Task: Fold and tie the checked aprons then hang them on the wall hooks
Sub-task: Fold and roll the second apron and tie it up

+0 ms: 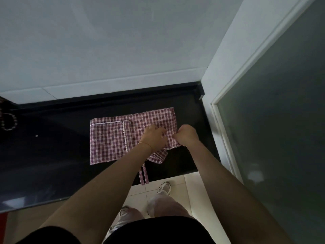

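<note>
Right hand (186, 135) is clenched on a pinch of the apron (112, 140), at its right-hand portion, while our left hand (154, 137) lies on the cloth just beside it with fingers bent onto the fabric; whether it pinches or only presses, we cannot tell. We have the apron lying flat on the dark counter (52, 155), folded into a rough rectangle, its white-trimmed pocket toward nine o'clock of our hands. A loose flap bunches at six o'clock of the left hand, and two straps (144, 175) trail from there over the counter's near edge.

We judge this to be the folding step, not yet done: the right part is being gathered or turned in. Next we would need to flatten that flap, make the bundle narrower, then bring the straps up and round it for tying. No hooks show here. At nine o'clock, far left, more checked cloth (8, 120) peeks in.
</note>
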Motion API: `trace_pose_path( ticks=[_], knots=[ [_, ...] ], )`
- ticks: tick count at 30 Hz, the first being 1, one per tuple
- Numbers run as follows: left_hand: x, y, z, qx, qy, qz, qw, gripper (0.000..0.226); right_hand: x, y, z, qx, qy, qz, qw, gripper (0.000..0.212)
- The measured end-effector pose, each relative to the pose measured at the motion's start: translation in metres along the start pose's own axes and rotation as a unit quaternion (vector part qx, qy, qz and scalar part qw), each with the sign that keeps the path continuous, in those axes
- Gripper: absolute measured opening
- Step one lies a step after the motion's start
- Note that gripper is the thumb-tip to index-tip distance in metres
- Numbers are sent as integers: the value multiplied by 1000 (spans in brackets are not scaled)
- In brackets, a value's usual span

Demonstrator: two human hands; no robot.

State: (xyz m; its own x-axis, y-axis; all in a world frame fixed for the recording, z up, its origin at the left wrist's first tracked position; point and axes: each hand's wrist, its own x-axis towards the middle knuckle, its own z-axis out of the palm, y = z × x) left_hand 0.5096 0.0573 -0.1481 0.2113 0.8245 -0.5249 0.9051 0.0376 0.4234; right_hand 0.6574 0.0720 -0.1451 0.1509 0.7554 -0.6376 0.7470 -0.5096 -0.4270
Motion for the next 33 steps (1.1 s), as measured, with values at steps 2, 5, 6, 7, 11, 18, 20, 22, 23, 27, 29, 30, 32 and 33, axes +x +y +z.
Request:
trace_pose_path(
  ticks=[2,5,6,7,11,18,20,22,23,27,29,30,32,33],
  knots=[
    [2,-2,1,-25,9,-5,1000,46,-7,-2,0,16,23,-25,999,14],
    [7,-6,2,-103,21,-21,994,41,-17,-5,2,74,36,-50,995,13],
    [9,-7,1,-146,24,-31,988,39,-19,-6,2,106,23,-61,992,11],
    [10,-6,-1,-193,25,-44,980,40,-23,-9,3,144,-1,-75,987,9],
    [12,-9,-10,-356,33,-110,927,38,-36,-17,4,243,-114,-112,957,15],
    [10,-26,-4,-530,68,-167,828,21,-23,6,11,284,-52,7,957,11],
    [9,-28,-10,-585,54,-183,789,22,-21,17,12,213,-53,-14,976,9],
    [9,-33,-15,-598,54,-190,777,27,-24,21,12,148,-96,-43,983,16],
    [8,-34,-17,-596,55,-190,778,30,-27,20,12,123,-119,-54,984,25],
    [5,-36,-17,-586,48,-192,786,33,-36,6,20,11,-150,-106,983,73],
    [3,-34,-17,-567,45,-176,803,26,-39,3,22,-21,-155,-123,980,80],
    [4,-35,-15,-560,39,-165,811,21,-41,3,22,-7,-156,-125,980,74],
    [3,-35,-12,-523,30,-147,839,13,-45,4,20,36,-144,-118,982,75],
    [3,-34,-10,-500,31,-145,853,13,-45,5,21,56,-121,-117,984,79]
  ],
)
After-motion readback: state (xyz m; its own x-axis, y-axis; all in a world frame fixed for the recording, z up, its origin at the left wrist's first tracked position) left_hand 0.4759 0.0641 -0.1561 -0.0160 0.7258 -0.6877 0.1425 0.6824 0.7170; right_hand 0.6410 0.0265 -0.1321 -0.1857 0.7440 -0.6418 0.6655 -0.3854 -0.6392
